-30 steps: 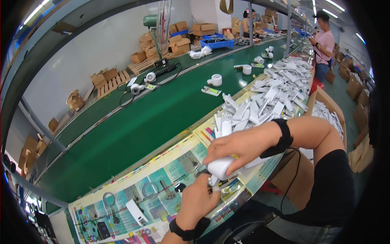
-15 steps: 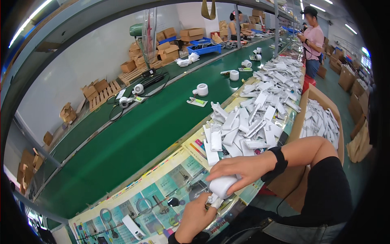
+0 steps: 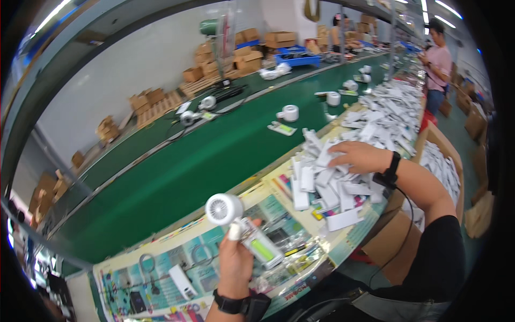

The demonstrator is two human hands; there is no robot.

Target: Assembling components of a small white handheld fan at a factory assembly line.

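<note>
My left hand (image 3: 235,264) holds up a small white hand-held fan (image 3: 225,209) with a round head, together with a clear packet that has a green and white insert (image 3: 262,249). My right hand (image 3: 358,156) reaches to the right and rests, fingers spread, on a heap of several flat white cards (image 3: 327,182) piled on the bench edge. A black band sits on each wrist, and a thin black cable hangs from the right one.
A long green conveyor belt (image 3: 198,161) runs past the bench, carrying white fans (image 3: 289,113) and packets. A colourful printed sheet (image 3: 161,279) covers the bench. An open cardboard box (image 3: 442,166) of white cards stands at right. A person in pink (image 3: 437,64) works farther down. Cardboard boxes line the far side.
My right hand has let go of the fan and moved right onto the white card pile. My left hand alone now holds the fan, raised higher.
</note>
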